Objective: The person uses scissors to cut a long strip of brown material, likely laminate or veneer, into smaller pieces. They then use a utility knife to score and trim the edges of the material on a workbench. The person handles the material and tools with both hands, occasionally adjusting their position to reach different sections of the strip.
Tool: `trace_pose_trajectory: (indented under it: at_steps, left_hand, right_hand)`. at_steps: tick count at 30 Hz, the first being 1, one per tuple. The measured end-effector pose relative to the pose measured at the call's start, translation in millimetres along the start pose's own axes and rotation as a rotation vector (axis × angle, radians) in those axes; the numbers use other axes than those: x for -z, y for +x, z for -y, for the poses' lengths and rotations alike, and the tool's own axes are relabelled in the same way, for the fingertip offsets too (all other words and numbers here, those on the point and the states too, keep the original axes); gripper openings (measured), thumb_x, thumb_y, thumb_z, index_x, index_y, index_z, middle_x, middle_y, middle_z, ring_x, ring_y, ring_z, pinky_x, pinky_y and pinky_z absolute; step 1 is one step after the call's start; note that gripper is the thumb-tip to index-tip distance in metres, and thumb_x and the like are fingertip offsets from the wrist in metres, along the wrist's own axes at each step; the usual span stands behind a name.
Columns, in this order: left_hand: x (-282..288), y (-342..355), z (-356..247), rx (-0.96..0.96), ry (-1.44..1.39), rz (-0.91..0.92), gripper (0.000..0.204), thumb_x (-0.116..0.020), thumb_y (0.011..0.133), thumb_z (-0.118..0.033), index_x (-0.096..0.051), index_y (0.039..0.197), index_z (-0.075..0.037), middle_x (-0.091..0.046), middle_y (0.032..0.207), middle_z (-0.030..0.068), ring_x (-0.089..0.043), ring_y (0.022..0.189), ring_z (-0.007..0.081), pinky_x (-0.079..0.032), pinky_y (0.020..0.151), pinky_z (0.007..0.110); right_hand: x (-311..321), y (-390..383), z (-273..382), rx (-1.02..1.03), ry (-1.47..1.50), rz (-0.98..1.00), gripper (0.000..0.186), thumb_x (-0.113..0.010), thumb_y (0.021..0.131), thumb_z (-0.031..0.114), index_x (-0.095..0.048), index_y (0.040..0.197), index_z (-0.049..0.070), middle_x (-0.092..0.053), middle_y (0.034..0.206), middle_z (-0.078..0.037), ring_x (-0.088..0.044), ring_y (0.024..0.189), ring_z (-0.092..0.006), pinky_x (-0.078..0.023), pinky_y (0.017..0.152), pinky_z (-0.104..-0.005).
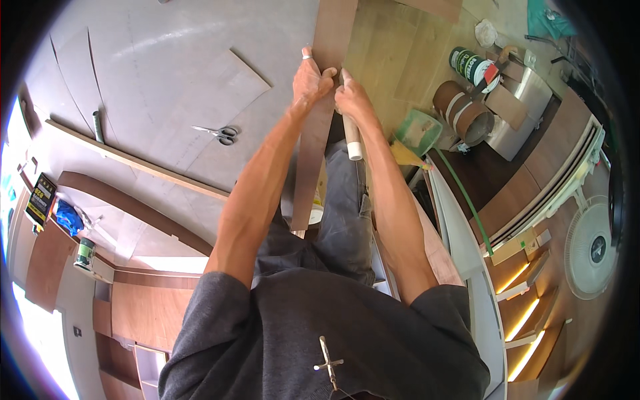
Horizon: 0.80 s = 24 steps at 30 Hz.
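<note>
A long, narrow brown strip (335, 40) of veneer or thin board runs from the top edge down between my arms to my lap. My left hand (311, 81) grips its left edge, thumb pressed on the face; one finger has a white wrap at its tip. At the strip's right edge, my right hand (353, 99) is closed around a tan tube with a white end (354, 143), which points back toward my knee. The far end of the tube is hidden by the hand. Black-handled scissors (220, 133) lie to the left on a large grey sheet (167, 80).
A wooden batten (140, 163) and a curved brown panel (133, 203) lie at left. To the right stand a green translucent container (418, 132), a rusty-brown cylinder (465, 115), a dark green can (472, 67) and a hammer (497, 67). A white fan (590, 247) is farther right.
</note>
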State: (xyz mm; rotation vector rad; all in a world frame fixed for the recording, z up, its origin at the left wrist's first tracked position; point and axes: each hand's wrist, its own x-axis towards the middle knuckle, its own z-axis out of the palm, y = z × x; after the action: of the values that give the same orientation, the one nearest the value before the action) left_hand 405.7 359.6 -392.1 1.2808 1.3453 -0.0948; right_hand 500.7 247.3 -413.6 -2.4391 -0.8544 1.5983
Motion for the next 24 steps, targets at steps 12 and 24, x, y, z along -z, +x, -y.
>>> trace_pose_trajectory:
  at_steps: [12, 24]
  left_hand:
    - [-2.2, 0.4, 6.6, 0.003, -0.017, -0.012, 0.068, -0.071, 0.079, -0.021, -0.032, 0.132, -0.003, -0.061, 0.115, 0.0285, -0.058, 0.109, 0.0448, -0.046, 0.092, 0.047]
    - [-2.1, 0.2, 6.8, 0.006, -0.013, -0.023, 0.067, -0.071, 0.080, -0.021, -0.031, 0.131, -0.004, -0.062, 0.113, 0.0269, -0.058, 0.109, 0.0442, -0.045, 0.092, 0.047]
  right_hand:
    - [38.1, -34.7, 50.7, -0.120, 0.164, 0.025, 0.063, -0.043, 0.084, 0.005, -0.030, 0.144, -0.007, -0.059, 0.112, -0.036, -0.060, 0.108, -0.0430, -0.049, 0.091, -0.0442]
    - [31.1, -32.0, 41.9, -0.056, 0.043, -0.043, 0.064, -0.046, 0.084, 0.007, -0.032, 0.146, -0.001, -0.066, 0.088, -0.027, -0.068, 0.067, -0.0268, -0.053, 0.059, -0.0379]
